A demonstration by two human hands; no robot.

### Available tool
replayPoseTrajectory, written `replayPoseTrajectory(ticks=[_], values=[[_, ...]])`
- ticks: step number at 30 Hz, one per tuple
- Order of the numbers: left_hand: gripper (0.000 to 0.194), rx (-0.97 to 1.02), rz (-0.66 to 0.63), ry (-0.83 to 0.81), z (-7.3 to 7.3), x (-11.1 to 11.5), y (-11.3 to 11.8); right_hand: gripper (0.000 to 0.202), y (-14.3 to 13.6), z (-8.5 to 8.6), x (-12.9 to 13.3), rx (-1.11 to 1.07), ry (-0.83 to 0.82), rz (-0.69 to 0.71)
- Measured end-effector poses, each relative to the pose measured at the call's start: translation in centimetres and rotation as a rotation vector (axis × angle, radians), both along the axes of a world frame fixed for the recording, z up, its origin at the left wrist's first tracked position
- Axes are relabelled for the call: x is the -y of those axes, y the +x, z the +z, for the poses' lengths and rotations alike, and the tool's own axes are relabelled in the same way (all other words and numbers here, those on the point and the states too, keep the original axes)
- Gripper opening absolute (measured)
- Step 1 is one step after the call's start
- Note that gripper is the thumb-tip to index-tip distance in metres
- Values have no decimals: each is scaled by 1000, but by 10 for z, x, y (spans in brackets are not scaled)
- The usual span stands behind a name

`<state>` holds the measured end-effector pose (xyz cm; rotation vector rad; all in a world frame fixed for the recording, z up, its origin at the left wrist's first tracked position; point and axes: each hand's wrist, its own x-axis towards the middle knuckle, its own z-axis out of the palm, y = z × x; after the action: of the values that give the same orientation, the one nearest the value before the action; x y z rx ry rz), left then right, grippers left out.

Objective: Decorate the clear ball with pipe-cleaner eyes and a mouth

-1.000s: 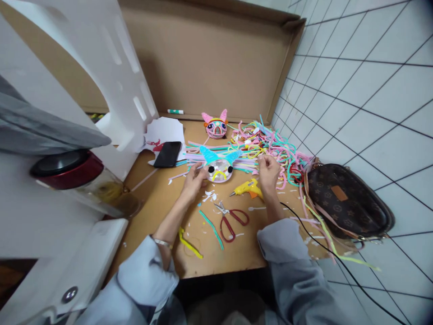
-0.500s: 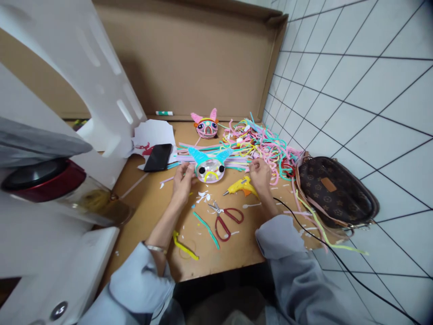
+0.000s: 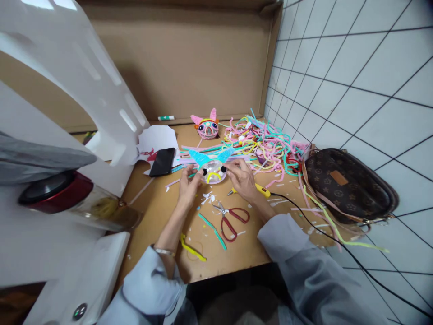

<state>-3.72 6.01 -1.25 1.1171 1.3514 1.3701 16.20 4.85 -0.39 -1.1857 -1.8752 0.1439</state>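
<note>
Between my hands is a craft animal face [image 3: 213,177] with blue fuzzy ears, black round eyes, a clear-looking middle and a yellow curved strip. My left hand [image 3: 188,184] grips its left edge, thumb near the left eye. At the right eye, the fingers of my right hand [image 3: 241,177] close on the rim. Under my right wrist lies a yellow glue gun [image 3: 263,190], partly hidden. Red-handled scissors [image 3: 233,221] lie open in front of the face, beside a teal pipe cleaner [image 3: 214,231]. Behind stands a pink-eared face [image 3: 207,129].
A heap of pipe cleaners [image 3: 267,144] lies at the back right. A patterned brown bag [image 3: 348,185] is by the tiled wall, with the black cord [image 3: 311,228] running past it. A phone [image 3: 162,162] rests on white paper [image 3: 157,135]. A glass kettle [image 3: 98,205] stands left.
My right hand has moved left from beside the glue gun to the right side of the blue-eared face. My left hand has closed in on its left edge. The view has shifted slightly.
</note>
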Motion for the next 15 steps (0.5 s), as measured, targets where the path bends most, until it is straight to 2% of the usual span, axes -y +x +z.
replayPoseTrajectory(ticks=[6, 8, 12, 15], values=[[56, -2, -2, 16, -2, 0, 2, 36, -4, 2, 2, 81, 3, 9], [56, 2, 1, 15, -2, -1, 1, 34, 1, 4, 1, 51, -4, -31], [46, 47, 62, 67, 0, -2, -1, 28, 28, 9, -8, -212, 20, -310], [31, 73, 206, 183, 3, -3, -5, 18, 49, 13, -14, -455, 5, -519]])
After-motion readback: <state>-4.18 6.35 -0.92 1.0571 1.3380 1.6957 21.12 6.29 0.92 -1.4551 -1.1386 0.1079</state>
